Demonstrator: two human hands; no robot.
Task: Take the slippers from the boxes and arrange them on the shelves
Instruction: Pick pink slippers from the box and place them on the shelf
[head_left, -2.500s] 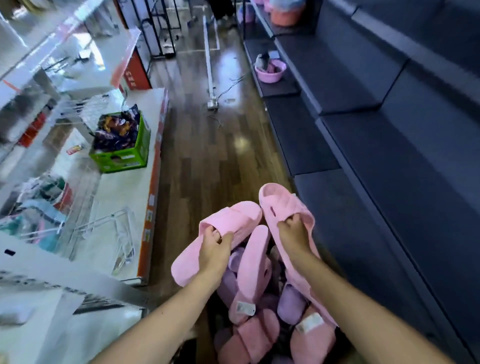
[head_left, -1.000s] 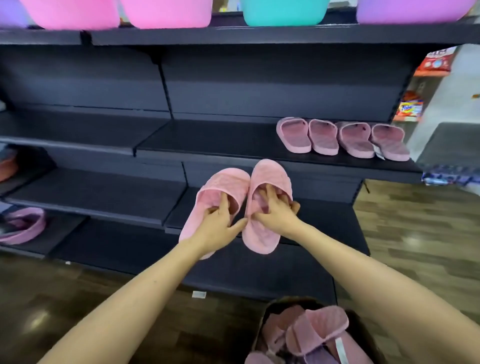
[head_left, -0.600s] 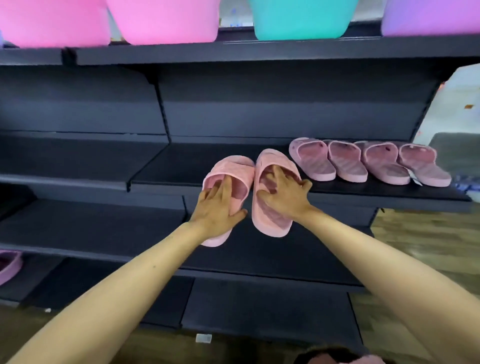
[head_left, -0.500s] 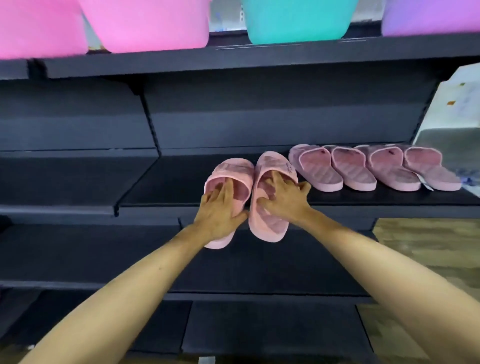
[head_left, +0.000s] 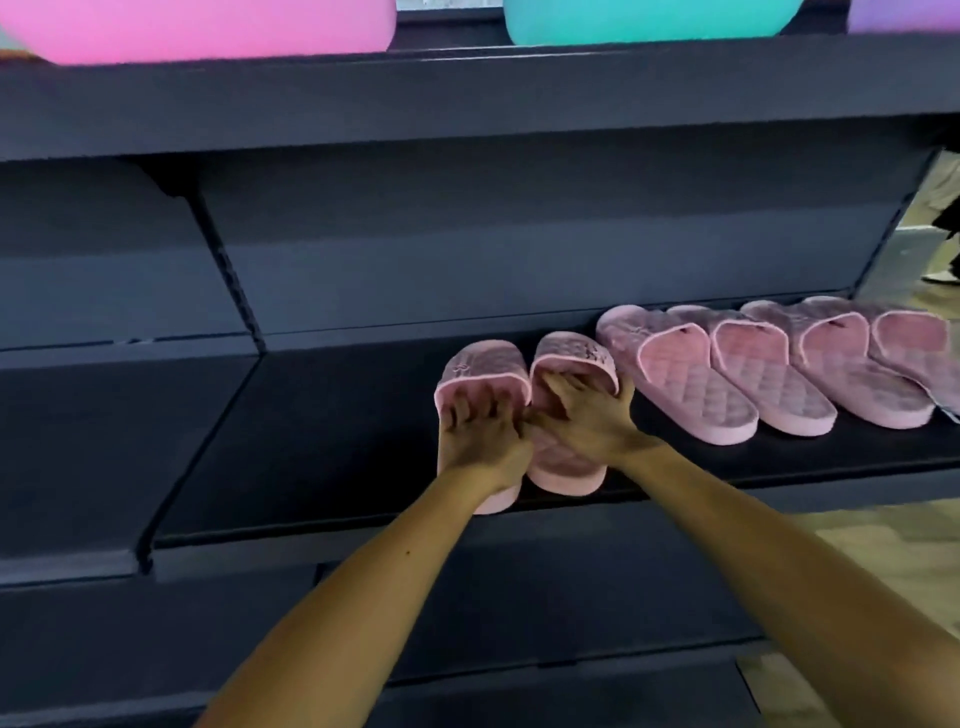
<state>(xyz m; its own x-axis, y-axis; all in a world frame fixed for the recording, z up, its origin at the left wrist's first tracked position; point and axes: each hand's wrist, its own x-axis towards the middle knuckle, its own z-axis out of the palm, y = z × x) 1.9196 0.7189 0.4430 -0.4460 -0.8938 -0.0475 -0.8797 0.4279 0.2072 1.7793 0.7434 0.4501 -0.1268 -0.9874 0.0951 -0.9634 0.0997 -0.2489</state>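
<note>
Left hand is gripping the left slipper, fingers bent on the footbed with the tips reaching under the strap and the thumb at the inner edge. Right hand is holding the right slipper the same way: fingers are pushing into the strap opening and the little finger is lying over the outer rim. The two thumbs are meeting at the seam between the pair.

Both slippers are lying flat on the dark shelf, touching side by side, toes pointing to the back panel and heels sitting at the front edge. Just to their right, a row of four pink slippers is lining the same shelf, toes angling to the back left; the nearest one is sitting just beside the right slipper.

Overhead, a pink tub, a teal tub and a purple tub are standing on the top shelf, blurred. A lower shelf is showing under the forearms, and wooden floor is showing at right.
</note>
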